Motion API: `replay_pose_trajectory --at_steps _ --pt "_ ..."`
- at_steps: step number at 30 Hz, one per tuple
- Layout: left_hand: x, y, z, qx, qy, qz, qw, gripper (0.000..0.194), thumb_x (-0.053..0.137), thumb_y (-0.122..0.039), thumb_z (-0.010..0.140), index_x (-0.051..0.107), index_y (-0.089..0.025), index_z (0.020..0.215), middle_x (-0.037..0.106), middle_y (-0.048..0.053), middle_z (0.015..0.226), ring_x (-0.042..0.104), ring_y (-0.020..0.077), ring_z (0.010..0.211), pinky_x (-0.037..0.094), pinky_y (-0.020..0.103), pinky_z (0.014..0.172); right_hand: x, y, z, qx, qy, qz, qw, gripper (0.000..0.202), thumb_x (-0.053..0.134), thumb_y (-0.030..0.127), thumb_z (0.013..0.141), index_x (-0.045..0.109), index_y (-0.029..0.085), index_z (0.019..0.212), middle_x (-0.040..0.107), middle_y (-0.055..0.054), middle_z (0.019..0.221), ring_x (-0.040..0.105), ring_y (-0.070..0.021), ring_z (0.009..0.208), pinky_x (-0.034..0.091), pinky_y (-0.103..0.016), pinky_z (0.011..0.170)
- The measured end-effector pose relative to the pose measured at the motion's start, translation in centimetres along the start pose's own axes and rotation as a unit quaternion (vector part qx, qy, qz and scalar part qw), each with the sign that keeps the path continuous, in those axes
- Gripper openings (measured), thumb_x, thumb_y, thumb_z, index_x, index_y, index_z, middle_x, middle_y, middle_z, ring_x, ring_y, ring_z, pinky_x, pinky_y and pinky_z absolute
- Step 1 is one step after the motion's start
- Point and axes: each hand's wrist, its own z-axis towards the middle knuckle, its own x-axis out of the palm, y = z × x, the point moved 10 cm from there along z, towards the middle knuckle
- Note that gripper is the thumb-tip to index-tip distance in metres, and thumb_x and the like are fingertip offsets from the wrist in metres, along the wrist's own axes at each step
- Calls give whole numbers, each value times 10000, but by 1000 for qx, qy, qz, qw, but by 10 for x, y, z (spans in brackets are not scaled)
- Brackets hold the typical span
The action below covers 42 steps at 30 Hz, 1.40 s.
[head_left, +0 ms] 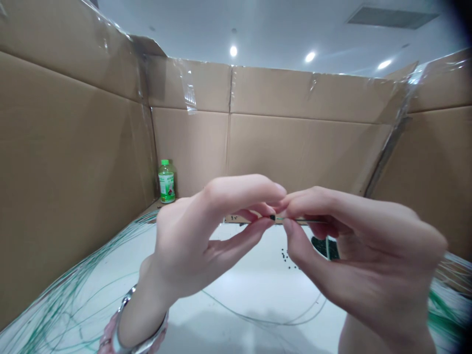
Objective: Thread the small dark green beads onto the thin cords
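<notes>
Thin, bendy green wires [83, 280] run off the left edge. My left hand [195, 236] pinches a tiny, dark bit [273, 217] at its tips and hides part of it. Just beside it, my right hand [376, 250] pinches a straight green wire [279, 218]. I can't tell if its end goes inside. That hand partly covers a black patch [320, 244].

bottle label [167, 184], lettering too small to read
</notes>
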Motion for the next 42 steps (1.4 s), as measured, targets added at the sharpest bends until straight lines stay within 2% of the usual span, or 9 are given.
replay_pose_trajectory --at_steps 15,19,24,31,37,42 --pt "0 -1 0 8 -1 4 1000 383 655 0 727 610 -243 1020 712 -22 920 697 123 754 635 204 667 -1 0 -1 4 -7 0 1000 227 611 -18 678 590 201 734 594 59 649 480 -54 532 436 -204 484" --pt "0 3 -2 -9 -8 -6 1000 413 650 14 727 596 -247 1042 708 -27 939 694 121 776 632 216 694 -1 -1 -1 5 -9 7 1000 241 608 -31 670 599 195 750 576 58 641 474 -52 528 433 -204 486" --pt "0 0 -2 4 -5 -16 1000 393 660 15 716 596 -220 1025 710 -9 929 697 130 775 630 212 674 -2 -1 -3 14 -14 12 1000 223 611 -16 685 608 197 751 601 55 657 481 -56 522 429 -210 478" --pt "-4 6 0 -11 -73 -96 993 446 697 -9 707 555 -247 1057 693 -29 852 696 116 733 609 187 637 -3 -5 -3 57 -16 6 998 161 603 30 715 595 189 738 634 31 665 535 -75 534 425 -214 450" --pt "-4 19 0 -49 -73 -114 990 449 744 -82 695 536 -282 1040 697 -41 836 703 139 678 606 228 591 -3 -3 -2 53 -14 -7 998 161 605 33 707 582 191 727 630 34 669 522 -71 528 440 -209 460" --pt "-2 19 0 -57 -67 -136 987 470 710 12 682 543 -241 1041 694 -29 844 693 115 714 600 186 637 -2 -4 -1 52 -10 -9 999 170 598 27 709 568 194 713 622 47 664 470 -54 514 446 -196 490"
